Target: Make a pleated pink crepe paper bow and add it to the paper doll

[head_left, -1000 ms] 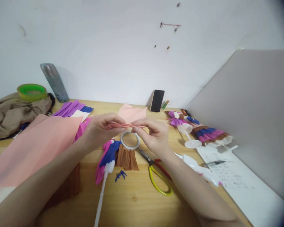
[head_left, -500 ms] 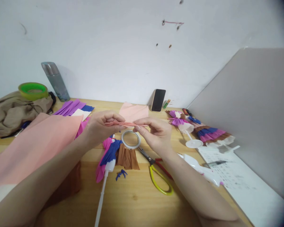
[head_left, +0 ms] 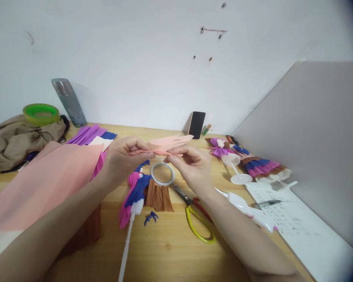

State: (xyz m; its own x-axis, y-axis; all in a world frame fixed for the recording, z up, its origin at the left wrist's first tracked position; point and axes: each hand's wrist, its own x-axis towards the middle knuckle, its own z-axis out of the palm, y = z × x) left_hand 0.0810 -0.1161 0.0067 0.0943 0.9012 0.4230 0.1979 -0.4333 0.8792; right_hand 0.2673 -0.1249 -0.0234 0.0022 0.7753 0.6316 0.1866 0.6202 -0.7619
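Wall (head_left: 126, 74) at the back, plain and pale; below it, a wooden bench (head_left: 170, 263). Off to the left, a large peach sheet (head_left: 44, 184), spread loose. Above the middle of the bench, left hand (head_left: 128, 154) and right hand (head_left: 194, 162), face to face, each closed to a tight thumb-and-finger pinch on the same peach paper (head_left: 160, 153). For even gathering, pinch shallow, right along the edge; feed in small, matching folds; slacken one thumb only with the other firmly set; leave the loose part uncrushed. Thin stuff by the look of it, probably prone to tearing or springing open under uneven pull. Held between the hands, seemingly raised clear of the bench. Long axis of the pinched edge: left to right, nearly level, right end a touch lower. Loose part flaring away from the body, toward the wall, one corner pointing right toward the phone (head_left: 197, 124); join with the pinched edge partly hidden. Nearer the body, scissors (head_left: 190, 206), blades beside a pale ring (head_left: 152, 174). Smallest of all, lower down, a twisted blue scrap (head_left: 151, 217).
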